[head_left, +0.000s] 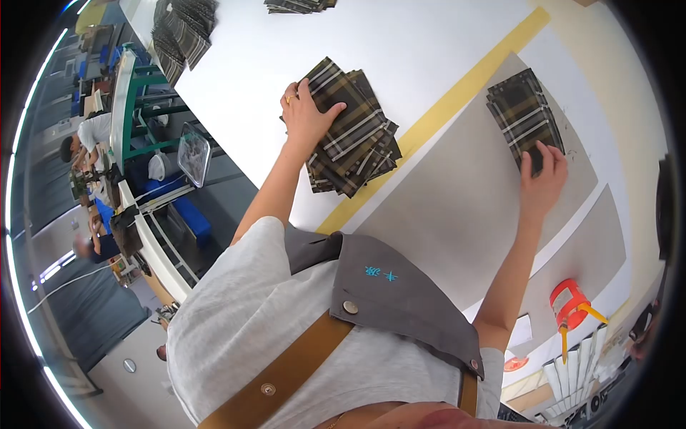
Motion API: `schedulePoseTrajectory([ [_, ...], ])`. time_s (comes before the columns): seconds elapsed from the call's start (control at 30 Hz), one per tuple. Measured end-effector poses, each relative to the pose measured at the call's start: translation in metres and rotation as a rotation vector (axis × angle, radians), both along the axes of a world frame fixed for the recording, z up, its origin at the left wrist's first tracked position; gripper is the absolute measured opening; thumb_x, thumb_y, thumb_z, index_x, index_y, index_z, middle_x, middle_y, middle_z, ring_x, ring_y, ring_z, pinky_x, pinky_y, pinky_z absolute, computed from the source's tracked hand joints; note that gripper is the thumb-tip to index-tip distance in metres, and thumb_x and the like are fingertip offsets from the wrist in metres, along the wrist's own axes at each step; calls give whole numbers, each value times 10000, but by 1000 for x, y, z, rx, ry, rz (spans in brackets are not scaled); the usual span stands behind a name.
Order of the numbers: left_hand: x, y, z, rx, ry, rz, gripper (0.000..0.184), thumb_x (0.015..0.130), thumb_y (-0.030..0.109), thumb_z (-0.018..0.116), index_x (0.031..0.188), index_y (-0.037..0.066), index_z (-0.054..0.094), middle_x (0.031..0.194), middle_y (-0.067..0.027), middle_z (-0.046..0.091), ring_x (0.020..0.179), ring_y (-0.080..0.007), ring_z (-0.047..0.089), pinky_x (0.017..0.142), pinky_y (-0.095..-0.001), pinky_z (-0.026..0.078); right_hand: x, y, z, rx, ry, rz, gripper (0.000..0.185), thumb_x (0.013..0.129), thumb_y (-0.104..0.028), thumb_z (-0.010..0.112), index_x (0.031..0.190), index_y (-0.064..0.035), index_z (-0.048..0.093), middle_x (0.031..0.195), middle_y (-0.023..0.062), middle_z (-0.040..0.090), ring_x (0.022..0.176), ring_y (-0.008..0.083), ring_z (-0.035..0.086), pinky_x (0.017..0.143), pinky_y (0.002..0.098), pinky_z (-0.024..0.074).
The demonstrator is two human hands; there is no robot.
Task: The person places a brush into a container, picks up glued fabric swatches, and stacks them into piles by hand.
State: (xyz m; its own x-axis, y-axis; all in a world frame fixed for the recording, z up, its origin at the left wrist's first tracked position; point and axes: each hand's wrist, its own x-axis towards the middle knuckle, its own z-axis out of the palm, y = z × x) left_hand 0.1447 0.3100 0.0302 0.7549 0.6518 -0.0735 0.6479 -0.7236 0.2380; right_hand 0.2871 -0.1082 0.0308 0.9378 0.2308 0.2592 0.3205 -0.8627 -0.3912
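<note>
My left hand point(307, 118) is at the left edge of a loose, fanned pile of dark plaid fabric pieces point(354, 132). Its thumb lies across the top piece, and the bent fingers grip the edge. To the right, my right hand point(544, 175) holds the near end of a neater stack of plaid fabric pieces point(525, 114) between thumb and fingers. This second stack lies on a grey sheet point(457, 186). How many layers each hand holds is hidden.
Yellow tape point(471, 79) crosses the white table point(243, 93) between the stacks. More plaid pieces point(182, 36) lie at the far left. A red container point(569, 304) with yellow-handled tools stands at the lower right. People work at other tables on the left.
</note>
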Motion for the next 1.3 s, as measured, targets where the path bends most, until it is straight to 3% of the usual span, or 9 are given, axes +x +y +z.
schedulePoseTrajectory([
  [0.1, 7, 27, -5, -36, 76, 36, 1050, 674, 578, 824, 1428, -16, 397, 1419, -295, 394, 1341, -476, 312, 1102, -524, 319, -42, 56, 17, 171, 115, 146, 328, 832, -155, 729, 1146, -104, 651, 1208, 71, 555, 1098, 285, 530, 942, 389, 441],
  [0.23, 18, 53, -3, -126, -32, 88, 834, 713, 441, 837, 1297, -64, 520, 1169, -242, 592, 1150, -377, 534, 977, -467, 446, -98, 109, 5, 475, 449, 255, 329, 823, -121, 714, 1141, -87, 638, 1211, 92, 552, 1119, 283, 538, 932, 391, 455],
  [0.37, 14, 58, 5, 238, -157, -153, 85, 790, 165, 734, 847, 109, 764, 884, -111, 670, 898, -344, 593, 797, -446, 485, -129, 127, 4, 557, 522, 250, 325, 831, -137, 710, 1140, -76, 629, 1214, 100, 554, 1127, 297, 540, 919, 391, 467],
  [0.57, 16, 41, 18, 30, -98, -65, 271, 883, 230, 681, 1073, 38, 669, 973, -144, 664, 969, -330, 617, 817, -449, 492, -130, 123, 6, 656, 559, 205, 327, 832, -156, 707, 1137, -75, 623, 1204, 96, 562, 1110, 302, 554, 926, 397, 463],
  [0.67, 4, 50, -12, 246, -36, -179, 383, 858, 286, 720, 1124, 19, 654, 1068, -184, 638, 1006, -347, 609, 857, -444, 493, -129, 116, 2, 632, 549, 203, 323, 828, -159, 708, 1128, -77, 623, 1197, 85, 566, 1093, 290, 559, 906, 391, 468],
  [0.77, 14, 46, 13, 72, 118, -116, 457, 812, 291, 764, 1142, -3, 650, 1162, -221, 600, 1070, -366, 589, 917, -435, 483, -127, 115, 1, 642, 565, 196, 315, 827, -162, 708, 1119, -79, 623, 1191, 76, 569, 1074, 281, 564, 875, 384, 476],
  [0.9, 6, 61, 0, 259, -58, -299, 416, 779, 248, 786, 1100, 2, 688, 1143, -222, 618, 1086, -357, 591, 944, -422, 480, -131, 115, -3, 671, 568, 194, 310, 823, -156, 708, 1114, -87, 625, 1186, 70, 570, 1054, 273, 569, 855, 379, 480],
  [1.1, 6, 45, 35, 101, -76, -283, 226, 792, 125, 735, 966, -19, 738, 1212, -241, 612, 1141, -368, 581, 954, -424, 475, -135, 116, -3, 690, 580, 181, 340, 822, -155, 720, 1142, -92, 624, 1209, 69, 569, 1059, 258, 582, 806, 365, 510],
  [1.3, 10, -32, 146, -190, -262, -426, 93, 883, 8, 622, 955, 11, 680, 910, -135, 693, 641, -200, 610, 612, -299, 485, -131, 124, 7, 832, 688, 174, 507, 827, -195, 754, 1283, -90, 558, 1287, 87, 556, 1127, 243, 581, 810, 351, 527],
])
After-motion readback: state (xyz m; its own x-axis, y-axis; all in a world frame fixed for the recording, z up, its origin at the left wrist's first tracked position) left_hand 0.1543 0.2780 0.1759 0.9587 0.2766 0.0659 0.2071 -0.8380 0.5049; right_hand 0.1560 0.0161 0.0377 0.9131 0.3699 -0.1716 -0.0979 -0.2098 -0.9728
